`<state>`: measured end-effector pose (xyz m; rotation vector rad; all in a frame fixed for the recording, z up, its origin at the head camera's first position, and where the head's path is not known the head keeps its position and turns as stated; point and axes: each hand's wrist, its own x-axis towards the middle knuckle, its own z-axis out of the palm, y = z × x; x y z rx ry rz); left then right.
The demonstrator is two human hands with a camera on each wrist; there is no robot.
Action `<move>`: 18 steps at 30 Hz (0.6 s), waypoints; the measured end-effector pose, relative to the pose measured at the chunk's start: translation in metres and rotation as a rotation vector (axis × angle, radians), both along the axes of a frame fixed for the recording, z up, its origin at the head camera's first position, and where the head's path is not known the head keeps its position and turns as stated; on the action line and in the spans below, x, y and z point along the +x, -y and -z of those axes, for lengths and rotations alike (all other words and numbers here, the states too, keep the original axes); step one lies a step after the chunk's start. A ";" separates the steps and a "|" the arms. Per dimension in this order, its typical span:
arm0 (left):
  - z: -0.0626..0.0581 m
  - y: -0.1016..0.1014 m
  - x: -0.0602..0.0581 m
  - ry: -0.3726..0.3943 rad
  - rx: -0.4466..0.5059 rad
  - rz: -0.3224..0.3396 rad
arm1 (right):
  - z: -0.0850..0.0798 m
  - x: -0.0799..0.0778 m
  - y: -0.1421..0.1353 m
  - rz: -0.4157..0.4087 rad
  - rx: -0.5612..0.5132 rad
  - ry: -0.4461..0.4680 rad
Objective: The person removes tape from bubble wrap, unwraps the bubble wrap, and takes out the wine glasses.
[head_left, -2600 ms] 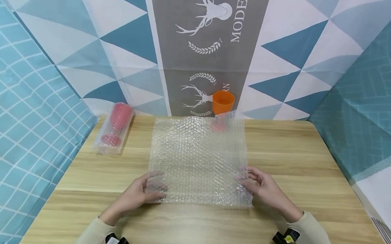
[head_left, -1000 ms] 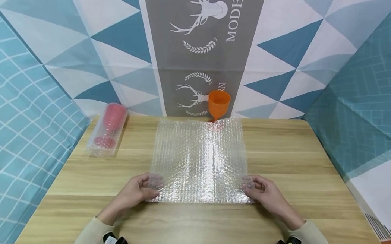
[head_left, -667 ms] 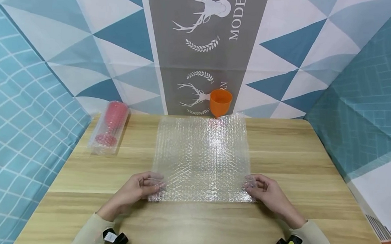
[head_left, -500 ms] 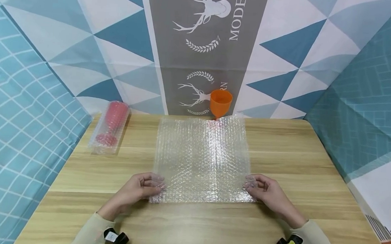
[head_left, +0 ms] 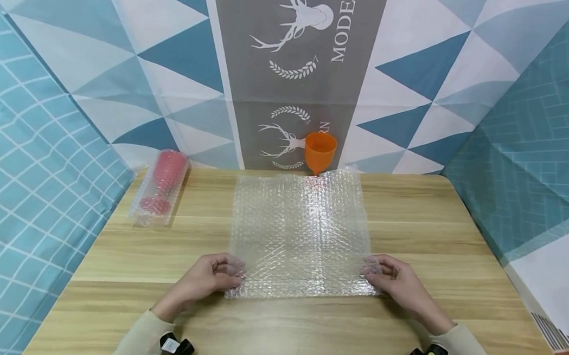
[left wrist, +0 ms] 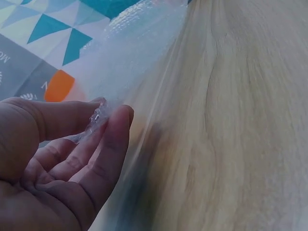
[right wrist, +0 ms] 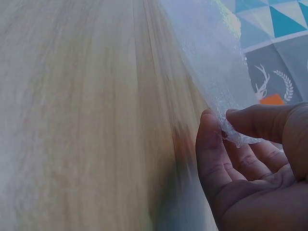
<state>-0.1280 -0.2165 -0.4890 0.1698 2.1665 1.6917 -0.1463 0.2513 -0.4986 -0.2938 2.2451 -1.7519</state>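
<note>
A clear sheet of bubble wrap (head_left: pixel 300 238) spreads over the middle of the table in the head view. My left hand (head_left: pixel 207 275) pinches its near left corner between thumb and fingers; the left wrist view shows the crumpled edge of the bubble wrap (left wrist: pixel 98 115) caught there. At the near right corner, my right hand (head_left: pixel 397 282) pinches the sheet likewise, and the bubble wrap (right wrist: pixel 233 132) bunches between thumb and fingertips in the right wrist view. Behind the sheet's far edge stands an orange goblet (head_left: pixel 320 152), its lower part seen through the plastic.
A pink goblet-shaped object (head_left: pixel 167 176) wrapped in bubble wrap lies at the table's back left. The wooden table (head_left: pixel 279 340) meets a patterned cloth backdrop (head_left: pixel 295 80) at the back, with blue cloths on both sides.
Both hands have shifted slightly right with the bubble wrap, which now lies a little further right in the head view. The grip at both corners stays the same.
</note>
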 end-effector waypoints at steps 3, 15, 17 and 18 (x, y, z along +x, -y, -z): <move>0.000 -0.004 0.000 -0.009 0.001 -0.007 | 0.001 0.001 -0.004 0.001 -0.005 -0.001; 0.008 -0.025 -0.004 -0.085 0.010 0.044 | 0.000 0.002 -0.024 0.038 0.040 -0.054; 0.008 -0.030 -0.005 -0.089 -0.002 0.043 | -0.001 0.001 -0.027 0.046 0.054 -0.075; 0.008 -0.032 -0.006 -0.089 -0.005 0.043 | -0.002 0.000 -0.029 0.051 0.060 -0.082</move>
